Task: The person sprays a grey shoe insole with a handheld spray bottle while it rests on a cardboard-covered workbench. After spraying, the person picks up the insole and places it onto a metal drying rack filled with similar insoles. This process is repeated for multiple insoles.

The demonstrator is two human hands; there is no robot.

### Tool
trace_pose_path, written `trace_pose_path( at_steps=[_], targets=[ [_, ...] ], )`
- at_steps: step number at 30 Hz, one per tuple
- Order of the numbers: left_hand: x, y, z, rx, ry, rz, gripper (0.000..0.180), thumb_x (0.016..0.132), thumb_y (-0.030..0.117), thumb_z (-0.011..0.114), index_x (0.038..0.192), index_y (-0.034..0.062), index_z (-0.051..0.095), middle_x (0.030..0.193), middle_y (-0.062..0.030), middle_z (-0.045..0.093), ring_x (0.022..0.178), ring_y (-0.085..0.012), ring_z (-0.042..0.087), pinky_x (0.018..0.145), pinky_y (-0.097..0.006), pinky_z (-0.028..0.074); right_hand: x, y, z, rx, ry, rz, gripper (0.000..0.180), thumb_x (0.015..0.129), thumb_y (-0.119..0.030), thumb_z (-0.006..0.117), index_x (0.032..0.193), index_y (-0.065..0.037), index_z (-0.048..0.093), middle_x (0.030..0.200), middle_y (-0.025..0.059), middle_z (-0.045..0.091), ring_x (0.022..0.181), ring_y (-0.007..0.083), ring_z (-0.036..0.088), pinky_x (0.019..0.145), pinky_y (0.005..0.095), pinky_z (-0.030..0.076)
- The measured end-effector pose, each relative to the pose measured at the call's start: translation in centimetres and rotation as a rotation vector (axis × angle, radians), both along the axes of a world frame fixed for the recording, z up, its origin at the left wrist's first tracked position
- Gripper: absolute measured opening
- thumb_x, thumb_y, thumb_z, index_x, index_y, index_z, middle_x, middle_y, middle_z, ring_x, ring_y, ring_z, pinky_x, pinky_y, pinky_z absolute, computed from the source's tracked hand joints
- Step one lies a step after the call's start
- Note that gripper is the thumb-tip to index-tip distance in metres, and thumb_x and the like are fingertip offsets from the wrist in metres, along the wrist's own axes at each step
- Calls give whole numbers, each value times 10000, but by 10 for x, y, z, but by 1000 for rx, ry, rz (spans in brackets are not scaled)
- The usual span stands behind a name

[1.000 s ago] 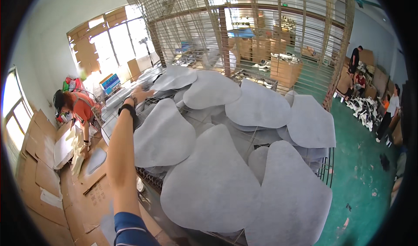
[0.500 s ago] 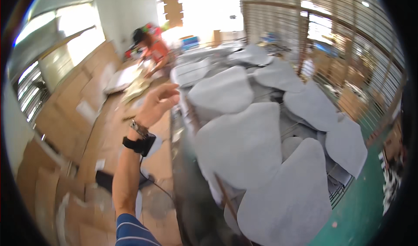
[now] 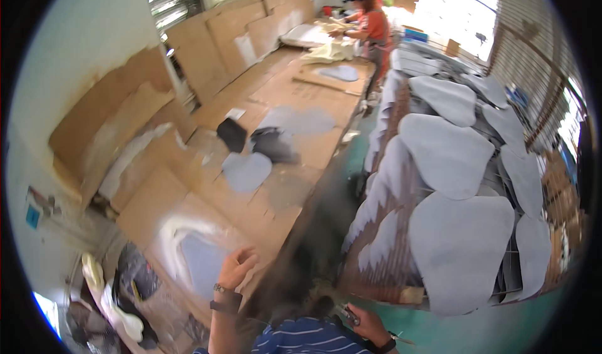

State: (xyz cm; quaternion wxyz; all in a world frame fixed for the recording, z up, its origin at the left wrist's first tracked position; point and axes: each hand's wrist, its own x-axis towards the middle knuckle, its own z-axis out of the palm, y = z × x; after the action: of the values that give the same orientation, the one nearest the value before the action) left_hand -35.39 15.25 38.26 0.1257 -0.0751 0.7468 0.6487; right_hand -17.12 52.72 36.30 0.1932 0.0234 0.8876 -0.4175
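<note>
The long cardboard-covered bench (image 3: 301,103) ran up the left, and off its right edge, across a narrow aisle, stood a wire rack (image 3: 401,272) draped with large grey felt sheets (image 3: 458,247). At the bench's near end lay a grey cut piece (image 3: 197,260) on a pale patch, with the left hand (image 3: 237,267) just beside it, its grip released and empty, seemingly mid-reach; taking the piece would call for lowering the fingers to its near edge. Below the bench's near corner, the right hand (image 3: 370,322) looked clenched round a small dark tool (image 3: 348,315).
</note>
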Motion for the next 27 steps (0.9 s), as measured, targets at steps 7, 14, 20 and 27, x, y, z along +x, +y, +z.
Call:
trace_pose_path(
  at_steps=[7, 14, 20, 27],
  targets=[
    [158, -84, -140, -440, -294, 16, 439, 850, 394, 700, 1130, 57, 720, 1000, -119, 756, 929, -222, 716, 871, -360, 539, -27, -64, 64, -194, 239, 184, 510, 830, -124, 752, 1297, 26, 613, 1083, 210, 715, 939, 274, 714, 851, 335, 526],
    [298, -146, -303, -347, -920, 120, 299, 923, 331, 592, 1018, 89, 739, 907, -60, 738, 846, -205, 710, 662, -341, 558, -30, -150, 158, -250, 111, 402, 505, 820, -26, 728, 1302, 53, 596, 948, 161, 717, 826, 202, 691, 778, 291, 513],
    [397, -165, -379, -258, -951, 145, 243, 947, 205, 580, 1112, 76, 702, 937, -95, 733, 824, -256, 719, 682, -411, 579, -37, -201, 156, -137, 225, 527, 597, 768, 17, 756, 1338, 17, 578, 1003, 212, 699, 843, 330, 710, 764, 327, 538],
    [377, -168, -350, 173, -906, 804, 260, 950, 165, 611, 1170, 38, 664, 968, -142, 717, 822, -283, 718, 737, -460, 590, -40, -242, 162, -154, 370, 488, 591, 772, 36, 744, 1339, 14, 579, 965, 208, 689, 788, 326, 690, 732, 335, 534]
  ],
)
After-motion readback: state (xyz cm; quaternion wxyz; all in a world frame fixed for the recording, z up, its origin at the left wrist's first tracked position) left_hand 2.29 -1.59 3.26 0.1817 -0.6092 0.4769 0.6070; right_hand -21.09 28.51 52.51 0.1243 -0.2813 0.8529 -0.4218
